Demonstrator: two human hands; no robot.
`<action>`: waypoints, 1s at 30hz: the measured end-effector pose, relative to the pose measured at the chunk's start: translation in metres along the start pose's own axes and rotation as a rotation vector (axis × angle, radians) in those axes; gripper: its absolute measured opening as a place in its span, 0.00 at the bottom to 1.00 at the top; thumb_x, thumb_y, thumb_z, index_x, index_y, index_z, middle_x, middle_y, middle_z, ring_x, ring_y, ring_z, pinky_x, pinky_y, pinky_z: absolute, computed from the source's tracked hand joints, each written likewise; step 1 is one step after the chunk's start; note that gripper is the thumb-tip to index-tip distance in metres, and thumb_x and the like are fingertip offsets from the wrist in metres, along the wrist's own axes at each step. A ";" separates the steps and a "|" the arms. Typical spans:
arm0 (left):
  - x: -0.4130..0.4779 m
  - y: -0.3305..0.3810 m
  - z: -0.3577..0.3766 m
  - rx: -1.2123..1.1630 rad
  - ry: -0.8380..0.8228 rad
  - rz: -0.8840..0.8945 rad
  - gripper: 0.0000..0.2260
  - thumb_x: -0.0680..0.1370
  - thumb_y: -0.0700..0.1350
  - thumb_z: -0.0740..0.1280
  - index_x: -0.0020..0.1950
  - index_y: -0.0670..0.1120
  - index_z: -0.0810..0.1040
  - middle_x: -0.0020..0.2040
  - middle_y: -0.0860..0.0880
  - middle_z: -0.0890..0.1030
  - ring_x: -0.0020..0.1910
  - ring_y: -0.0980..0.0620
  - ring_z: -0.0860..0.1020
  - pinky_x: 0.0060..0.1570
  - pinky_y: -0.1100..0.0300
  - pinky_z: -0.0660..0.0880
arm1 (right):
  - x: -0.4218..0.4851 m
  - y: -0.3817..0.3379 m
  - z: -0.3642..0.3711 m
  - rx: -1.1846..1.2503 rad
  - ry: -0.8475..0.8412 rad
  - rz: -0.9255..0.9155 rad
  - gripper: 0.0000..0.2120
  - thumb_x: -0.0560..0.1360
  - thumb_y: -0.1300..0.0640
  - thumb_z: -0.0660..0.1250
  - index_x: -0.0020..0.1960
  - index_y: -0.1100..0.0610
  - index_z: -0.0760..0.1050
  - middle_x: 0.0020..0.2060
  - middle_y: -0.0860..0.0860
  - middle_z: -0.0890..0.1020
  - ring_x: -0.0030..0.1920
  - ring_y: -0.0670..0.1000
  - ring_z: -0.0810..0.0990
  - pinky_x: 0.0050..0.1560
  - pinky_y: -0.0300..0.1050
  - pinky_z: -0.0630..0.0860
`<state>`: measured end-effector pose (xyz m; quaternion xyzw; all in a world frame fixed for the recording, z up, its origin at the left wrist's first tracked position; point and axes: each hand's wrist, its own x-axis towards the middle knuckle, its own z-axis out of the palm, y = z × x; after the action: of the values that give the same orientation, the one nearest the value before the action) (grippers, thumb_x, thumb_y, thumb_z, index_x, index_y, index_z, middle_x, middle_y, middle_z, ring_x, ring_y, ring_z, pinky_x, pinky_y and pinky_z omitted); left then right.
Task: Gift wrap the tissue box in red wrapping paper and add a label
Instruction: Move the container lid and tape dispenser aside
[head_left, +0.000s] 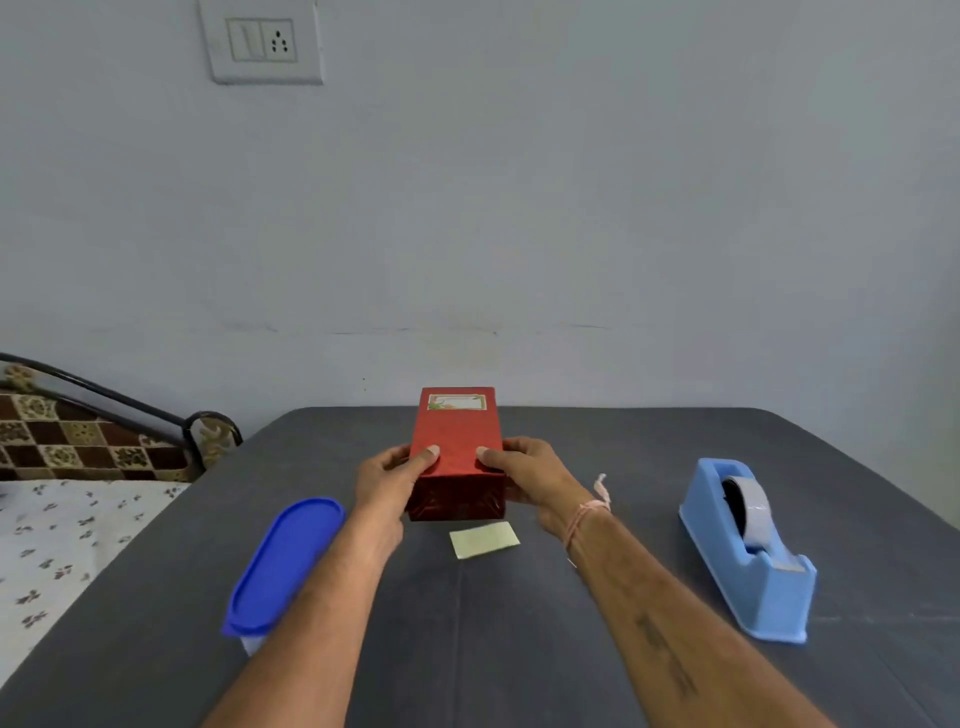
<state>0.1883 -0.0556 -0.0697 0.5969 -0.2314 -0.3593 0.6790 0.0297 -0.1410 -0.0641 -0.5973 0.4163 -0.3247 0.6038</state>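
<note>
A tissue box wrapped in red paper (457, 436) lies lengthwise on the dark grey table (519, 649), its near end facing me. A small rectangular label (456, 402) is stuck on the far end of its top face. My left hand (389, 480) grips the box's near left side, thumb on top. My right hand (530, 480) grips the near right side the same way. A pale yellow slip of paper (484, 540) lies flat on the table just in front of the box.
A blue oval container lid (283, 566) sits at the left, under my left forearm. A light blue tape dispenser (748, 545) stands at the right. A bed (62, 519) with patterned cloth lies beyond the table's left edge. The wall is right behind the table.
</note>
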 end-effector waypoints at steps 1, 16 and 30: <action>0.012 -0.003 -0.002 -0.019 0.026 -0.003 0.16 0.74 0.43 0.78 0.61 0.42 0.82 0.51 0.43 0.87 0.48 0.45 0.86 0.41 0.56 0.81 | 0.016 0.000 0.006 -0.011 -0.014 0.001 0.20 0.75 0.54 0.76 0.65 0.59 0.78 0.54 0.53 0.86 0.53 0.52 0.86 0.61 0.54 0.81; 0.055 -0.049 -0.023 0.050 0.080 -0.024 0.09 0.77 0.44 0.75 0.56 0.50 0.84 0.48 0.50 0.86 0.46 0.54 0.83 0.41 0.62 0.75 | 0.061 0.066 0.032 0.089 -0.065 0.064 0.27 0.70 0.45 0.80 0.64 0.54 0.79 0.55 0.50 0.87 0.54 0.53 0.87 0.57 0.59 0.83; 0.042 -0.043 -0.023 0.227 0.150 0.022 0.28 0.78 0.52 0.74 0.75 0.44 0.72 0.68 0.45 0.79 0.66 0.46 0.78 0.64 0.51 0.76 | 0.023 0.044 0.031 0.110 -0.042 0.077 0.26 0.76 0.49 0.75 0.69 0.60 0.73 0.59 0.52 0.82 0.53 0.49 0.84 0.52 0.49 0.84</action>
<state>0.2233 -0.0742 -0.1209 0.6926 -0.2256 -0.2776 0.6264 0.0628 -0.1436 -0.1124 -0.5536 0.4077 -0.3111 0.6562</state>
